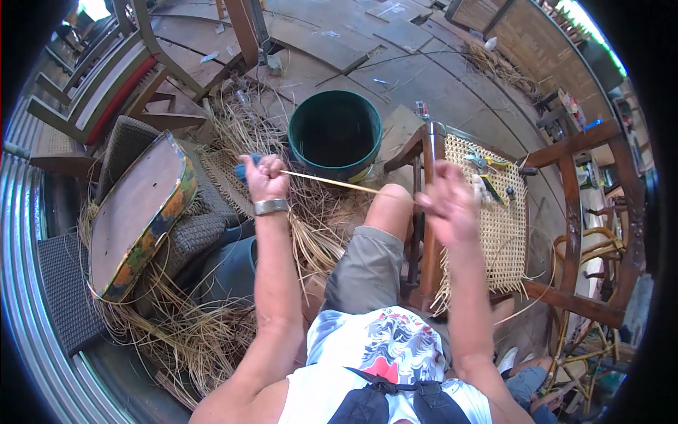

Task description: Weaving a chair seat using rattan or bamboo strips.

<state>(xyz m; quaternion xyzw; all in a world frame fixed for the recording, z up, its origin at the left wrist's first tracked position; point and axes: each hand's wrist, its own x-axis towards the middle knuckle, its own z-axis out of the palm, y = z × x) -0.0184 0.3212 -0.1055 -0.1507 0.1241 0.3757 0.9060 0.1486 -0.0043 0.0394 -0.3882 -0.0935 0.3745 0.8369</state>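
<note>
My left hand (264,177) is clenched around a blue-handled tool (244,169) and one end of a thin pale cane strip (328,181). The strip runs to the right, over my bent knee, to my right hand (449,203), which is blurred and pinches its other end. My right hand hovers over the woven cane seat (494,240) of a wooden chair frame (569,233). A metal watch is on my left wrist. Small tools, scissors among them, lie on the far part of the cane seat (491,185).
A dark green bucket (335,133) stands ahead of me. Loose straw and cane strands (191,332) cover the floor at left. An upturned chair seat (138,212) leans on woven cushions. Wooden chairs (106,78) stand at far left, rattan frames (593,247) at right.
</note>
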